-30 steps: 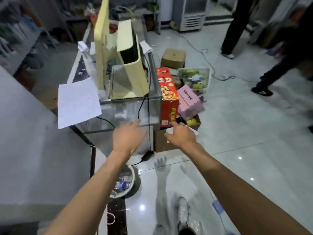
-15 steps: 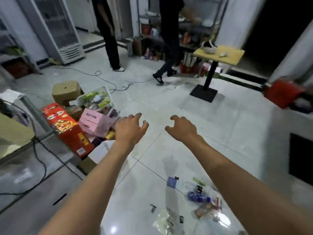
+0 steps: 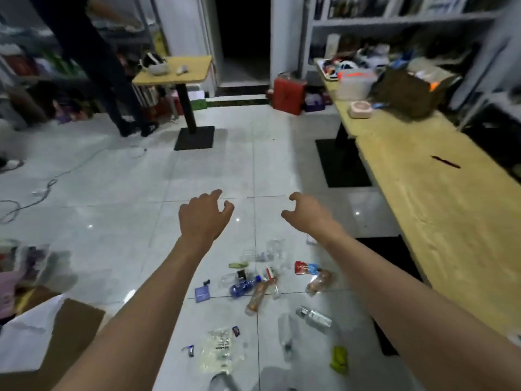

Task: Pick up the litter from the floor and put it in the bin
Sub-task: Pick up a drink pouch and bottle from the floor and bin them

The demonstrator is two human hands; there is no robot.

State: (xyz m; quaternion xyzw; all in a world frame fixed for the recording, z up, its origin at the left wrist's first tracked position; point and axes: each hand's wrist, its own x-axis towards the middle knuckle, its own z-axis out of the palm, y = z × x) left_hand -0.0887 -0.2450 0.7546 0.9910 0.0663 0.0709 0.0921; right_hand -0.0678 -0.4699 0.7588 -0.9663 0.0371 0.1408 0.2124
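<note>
Many pieces of litter lie scattered on the tiled floor (image 3: 118, 193) below both outstretched arms: a blue bottle (image 3: 244, 287), a brown wrapper (image 3: 257, 297), a red packet (image 3: 302, 267), a clear printed bag (image 3: 218, 349) and a green scrap (image 3: 339, 357). Nothing is picked up yet, so the task seems to be at its start, with no bin in view. Both the left hand (image 3: 204, 218) and the right hand (image 3: 306, 214) hang empty, fingers loosely curled and apart; the next move likely calls for bending down to reach the nearest piece.
</note>
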